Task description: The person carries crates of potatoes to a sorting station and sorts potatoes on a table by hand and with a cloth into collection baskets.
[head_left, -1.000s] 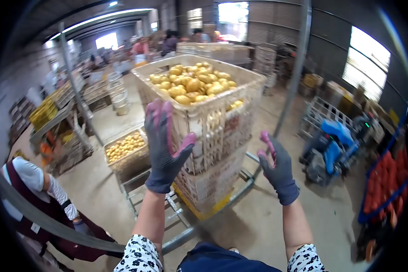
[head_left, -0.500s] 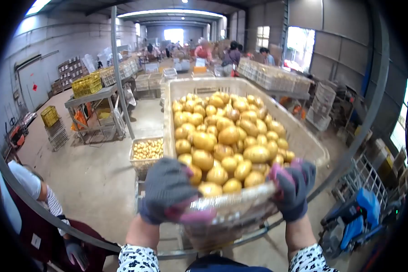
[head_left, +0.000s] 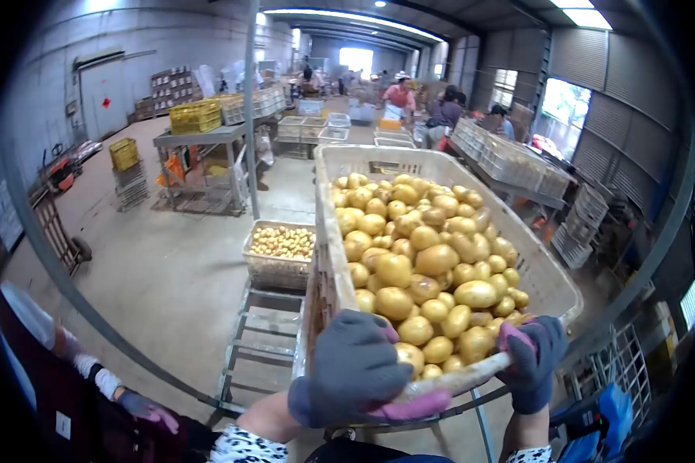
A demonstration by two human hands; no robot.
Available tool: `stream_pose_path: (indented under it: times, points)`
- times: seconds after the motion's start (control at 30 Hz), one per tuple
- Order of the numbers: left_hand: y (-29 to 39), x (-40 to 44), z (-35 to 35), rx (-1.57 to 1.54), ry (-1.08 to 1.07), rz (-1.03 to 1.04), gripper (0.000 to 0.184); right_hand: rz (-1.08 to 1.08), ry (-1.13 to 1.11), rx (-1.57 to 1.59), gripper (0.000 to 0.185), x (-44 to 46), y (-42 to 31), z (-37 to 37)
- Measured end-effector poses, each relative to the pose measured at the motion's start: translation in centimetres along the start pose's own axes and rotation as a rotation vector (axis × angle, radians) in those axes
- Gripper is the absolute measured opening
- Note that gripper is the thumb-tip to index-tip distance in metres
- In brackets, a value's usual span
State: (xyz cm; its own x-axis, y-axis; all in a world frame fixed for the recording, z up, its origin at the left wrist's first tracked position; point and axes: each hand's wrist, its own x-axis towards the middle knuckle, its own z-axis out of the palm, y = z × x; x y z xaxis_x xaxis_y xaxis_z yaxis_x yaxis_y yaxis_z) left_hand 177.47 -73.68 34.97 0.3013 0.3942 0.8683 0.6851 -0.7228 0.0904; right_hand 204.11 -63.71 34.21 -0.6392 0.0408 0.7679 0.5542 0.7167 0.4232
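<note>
A large whitish plastic crate (head_left: pixel 544 270) full of yellow potatoes (head_left: pixel 437 260) stands right in front of me, on top of a stack. My left hand (head_left: pixel 355 370), in a grey glove with pink fingertips, is closed on the crate's near rim at the left. My right hand (head_left: pixel 531 359), gloved alike, grips the same rim at its near right corner. The crate's near wall is mostly hidden below the rim. Left of the stack, a smaller crate (head_left: pixel 278 270) of small potatoes rests at the end of a metal roller frame (head_left: pixel 264 339).
At the lower left stands a co-worker (head_left: pixel 38 370) with a gloved hand. Metal poles (head_left: pixel 252 108) rise around me. A table (head_left: pixel 201 139) bears yellow crates. Crate stacks (head_left: pixel 583 220) and a blue machine (head_left: pixel 614 420) are at the right. Several people work farther back.
Both my hands, apart from the crate a second ago, have closed on its near rim. My view has turned left, and the potato crate now shows more from above.
</note>
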Motion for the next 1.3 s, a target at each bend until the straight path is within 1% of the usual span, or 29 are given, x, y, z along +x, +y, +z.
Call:
stream_pose_path:
  times: [0.07,0.1,0.13,0.2,0.27,0.3,0.33,0.37,0.4,0.5,0.57,0.6,0.63,0.67,0.7,0.77,0.8,0.83,0.87,0.9,0.97,1.0,1.03,1.1,1.17,1.2,1.23,1.27,1.3]
  points:
    - [2.4,0.5,1.0,-0.042,0.109,-0.003,0.022,0.099,0.106,-0.036,0.031,-0.7,-0.6,-1.5]
    - [3.4,1.4,1.2,-0.062,0.154,-0.016,0.032,0.157,0.044,0.048,0.029,-0.1,-1.0,-2.6]
    - [4.5,1.5,1.4,-0.067,0.140,-0.030,0.034,0.130,0.071,0.066,0.032,-0.7,-0.5,-2.7]
    - [5.2,1.6,1.2,-0.051,0.237,-0.059,0.038,0.091,0.095,0.086,0.036,-0.5,-0.3,-2.9]
    - [6.5,1.7,1.3,-0.006,0.288,-0.082,0.041,0.092,0.056,0.133,0.046,-0.3,-0.2,-4.0]
    - [7.3,1.4,1.2,0.004,0.290,-0.072,0.041,0.089,0.070,0.132,0.046,-0.6,-0.1,-4.6]
    - [8.3,0.9,1.2,0.035,0.248,-0.108,0.030,0.068,0.078,0.149,0.049,-1.0,0.0,-5.1]
    - [9.5,0.5,1.5,0.066,0.205,-0.149,0.025,0.048,0.084,0.168,0.052,-1.8,0.0,-5.7]
    - [10.5,0.6,1.5,0.108,0.230,-0.147,0.023,0.039,0.065,0.203,0.053,-2.1,0.1,-6.3]
    - [14.1,0.1,1.2,0.089,0.189,-0.216,0.020,-0.007,0.054,0.276,0.053,-3.2,0.1,-8.6]
    - [16.7,0.1,1.6,0.140,0.173,-0.217,0.022,-0.038,0.062,0.298,0.050,-4.4,0.8,-9.5]
    - [17.7,0.0,1.8,0.134,0.147,-0.203,0.024,-0.062,-0.003,0.328,0.047,-4.7,1.2,-10.2]
    - [18.3,1.1,2.7,0.191,0.233,-0.132,0.031,-0.089,-0.072,0.360,0.044,-4.7,2.0,-11.1]
    - [19.1,1.5,3.1,0.217,0.202,-0.140,0.030,-0.139,-0.150,0.363,0.035,-4.4,3.0,-12.0]
    - [20.0,1.8,3.2,0.243,0.171,-0.151,0.030,-0.154,-0.135,0.379,0.035,-3.9,4.4,-12.7]
    - [21.2,2.1,4.0,0.293,0.136,-0.174,0.025,-0.234,-0.657,0.651,0.026,-2.3,6.8,-13.6]
    - [21.1,1.7,4.6,0.318,0.118,-0.142,0.024,-0.269,-0.886,0.607,0.026,-0.7,7.4,-13.9]
    - [20.9,1.3,5.0,0.338,0.101,-0.111,0.023,-0.350,-1.071,0.639,0.028,0.6,8.1,-13.1]
    - [21.6,1.5,5.5,0.300,0.137,-0.172,0.021,-0.367,-1.211,0.655,0.030,1.4,8.3,-12.3]
    - [21.4,1.4,5.7,0.319,0.142,-0.175,0.021,-0.385,-1.349,0.663,0.032,1.9,8.4,-11.6]
    - [20.5,0.7,6.0,0.294,0.181,-0.123,0.021,-0.345,-1.542,0.710,0.031,2.4,8.0,-10.7]
    - [20.2,0.8,6.1,0.278,0.242,-0.099,0.020,-0.372,-1.571,0.827,0.032,2.1,8.6,-9.7]
    - [20.0,0.8,6.2,0.263,0.288,-0.075,0.021,-0.365,-1.608,0.969,0.026,2.2,9.2,-9.1]
    - [20.1,0.4,6.2,0.255,0.285,-0.075,0.024,-0.481,-1.529,1.142,0.023,1.5,9.6,-7.4]
    - [21.4,-1.2,6.1,0.061,0.410,-0.078,0.041,-0.422,-1.669,1.014,0.024,2.3,8.8,-9.0]
    - [20.8,-3.7,6.6,0.175,0.415,-0.094,0.059,-0.340,-1.755,1.088,0.024,1.9,8.7,-8.9]
    - [19.4,-7.0,8.7,0.181,0.621,-0.210,0.063,-0.234,-1.839,1.154,0.024,1.2,8.9,-8.8]
    - [18.3,-11.8,12.2,0.059,0.766,-0.524,0.065,-0.353,-1.802,1.005,0.024,1.0,8.4,-9.1]
    - [17.2,-16.4,15.6,-0.103,0.928,-0.817,0.069,-0.589,-1.663,0.900,0.024,0.1,8.3,-9.2]
